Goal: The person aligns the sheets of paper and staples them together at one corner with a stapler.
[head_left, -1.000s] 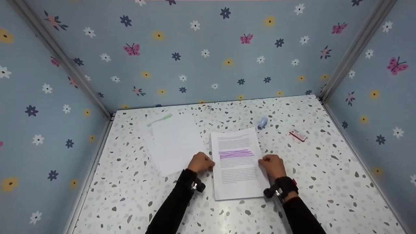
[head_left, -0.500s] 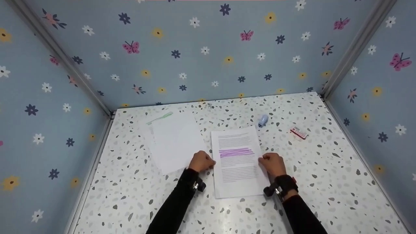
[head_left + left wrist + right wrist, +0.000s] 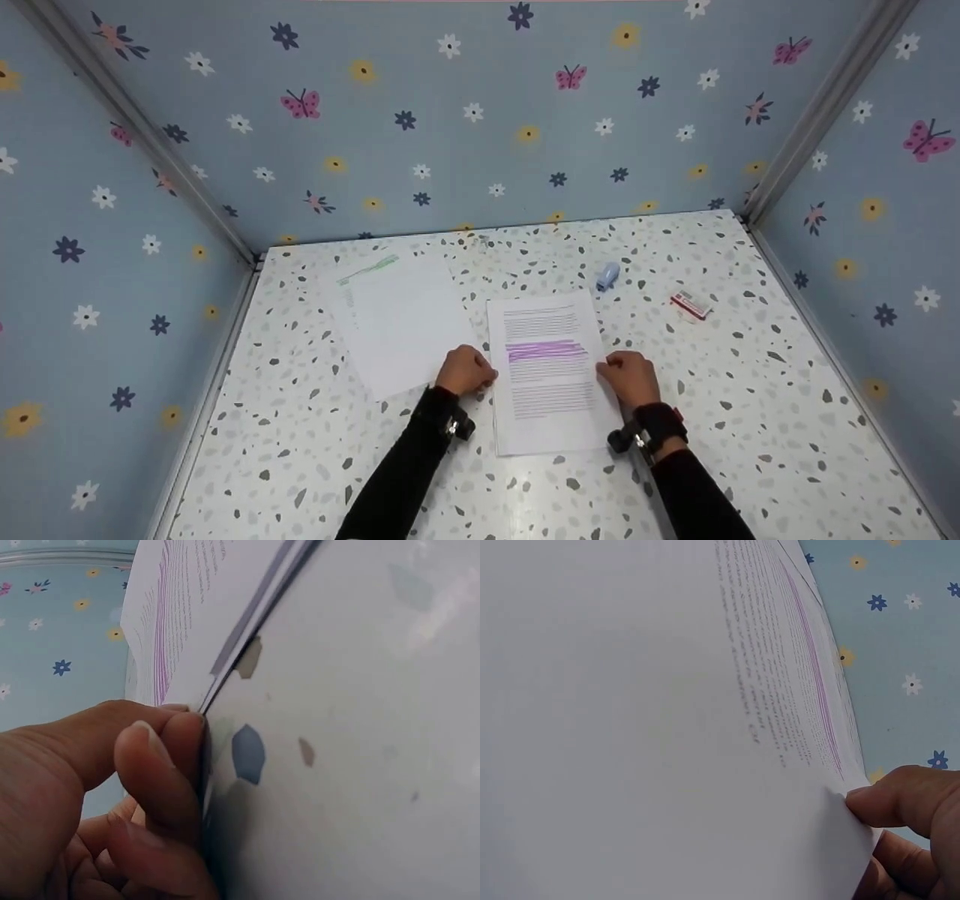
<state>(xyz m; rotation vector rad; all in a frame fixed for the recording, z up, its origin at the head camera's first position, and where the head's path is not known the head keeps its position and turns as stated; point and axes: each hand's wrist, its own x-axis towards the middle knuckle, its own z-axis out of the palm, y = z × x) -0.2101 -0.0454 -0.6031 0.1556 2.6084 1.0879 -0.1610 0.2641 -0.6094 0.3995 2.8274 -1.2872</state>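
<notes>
Two hands at a stack (image 3: 551, 405) of printed paper on the table (image 3: 765, 450). The left hand (image 3: 466, 370) pinches the stack's left long edge, the right hand (image 3: 631, 379) its right; each grip is grasping paper. The stack lies between them, neither hand plainly nearer, its long axis running toward the table's far edge. Left wrist view: layered paper edges beside the fingertips (image 3: 187, 735), not resolved in the head view. Right wrist view: the thumb (image 3: 889, 799) lies on the top page. Farther off, loose sheets (image 3: 409, 330) lie toward the table's far left corner; a red-and-white box (image 3: 690, 305) lies toward the far right corner; a pale blue object (image 3: 608, 276) lies just beyond the stack.
</notes>
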